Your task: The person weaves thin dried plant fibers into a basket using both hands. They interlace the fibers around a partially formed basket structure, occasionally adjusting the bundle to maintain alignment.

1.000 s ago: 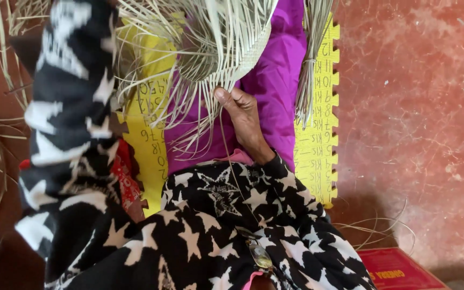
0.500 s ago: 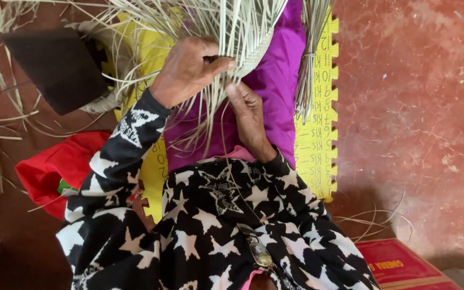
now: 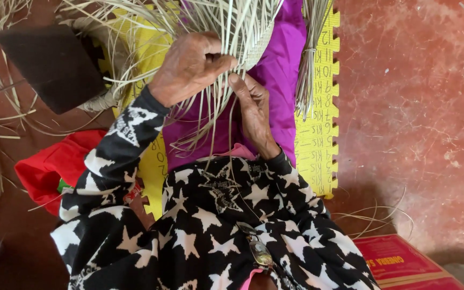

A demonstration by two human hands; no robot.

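Left hand [image 3: 191, 67]: closed, pinching a few pale palm strips [image 3: 218, 115] between thumb and fingers, close against the woven edge. Right hand [image 3: 251, 110]: fingers curled round neighbouring strands from below, fingertips just beside the left thumb. Woven palm piece [image 3: 256, 45]: part-finished, flat plaited section at upper centre, loose ends fanning down over the lap. Purple cloth [image 3: 285, 64]: spread under the work, over the knees. Yellow foam mat [image 3: 315, 134]: puzzle-edged, beneath the cloth, on the red floor [image 3: 420, 107]. Bundle of spare strips [image 3: 310, 59]: tied, lying on the mat to the right of the work, apart from both hands. Dark flat object [image 3: 55, 67]: left of the work, kind unclear. Red cloth [image 3: 49, 166]: bunched at the left elbow. Red box [image 3: 404, 263]: lower right corner, well apart. Handling note, as judgement: best kept taut with the pinch close to the last crossing; one strand at a time led over and under; strips kept flat, untwisted; loose ends kept clear of the working row.
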